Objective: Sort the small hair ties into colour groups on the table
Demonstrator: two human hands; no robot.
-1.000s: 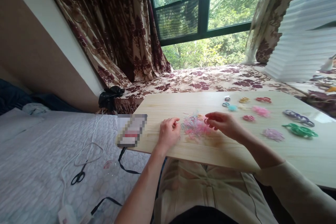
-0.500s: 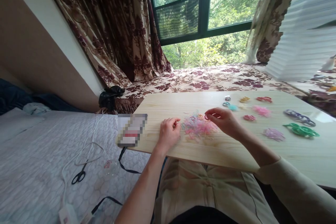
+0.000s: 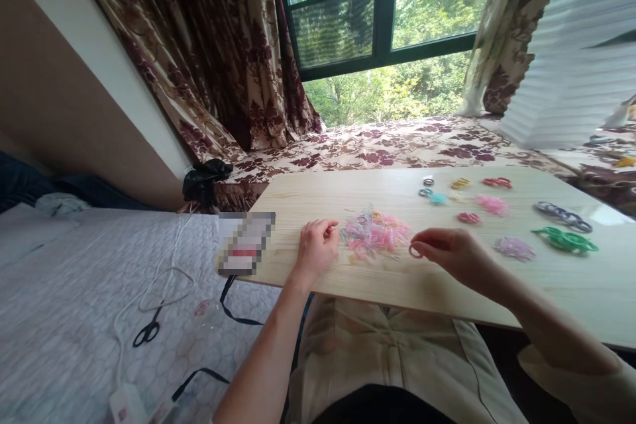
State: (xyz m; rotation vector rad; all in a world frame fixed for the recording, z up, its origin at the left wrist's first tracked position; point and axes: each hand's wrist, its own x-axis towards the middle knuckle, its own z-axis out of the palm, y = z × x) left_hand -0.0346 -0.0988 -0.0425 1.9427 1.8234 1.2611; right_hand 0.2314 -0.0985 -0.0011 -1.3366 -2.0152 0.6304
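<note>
On the pale wooden table (image 3: 308, 192) lies a mixed pile of small pink, blue and orange bands (image 3: 375, 233). My right hand (image 3: 450, 252), right of the pile, pinches a small pink ring (image 3: 416, 250) between thumb and fingertips. At the pile's left edge rests my left hand (image 3: 318, 246), fingers curled; what it may hold is hidden. Sorted groups lie farther right: light pink bands (image 3: 491, 205), lilac bands (image 3: 515, 248), dark pink rings (image 3: 468, 217), green rings (image 3: 566, 240), purple and white rings (image 3: 562, 216), red rings (image 3: 497, 182) and yellow rings (image 3: 460, 183).
A blurred-out flat object (image 3: 247, 244) lies at the table's left corner. On the bed (image 3: 89, 278) are black scissors (image 3: 148, 332), a white cable and a power strip (image 3: 126, 404). Floral curtains and a window stand behind the table.
My right hand has moved right and slightly down, away from the pile, with the pink ring in its fingertips. My left hand stays beside the pile. The view has shifted slightly.
</note>
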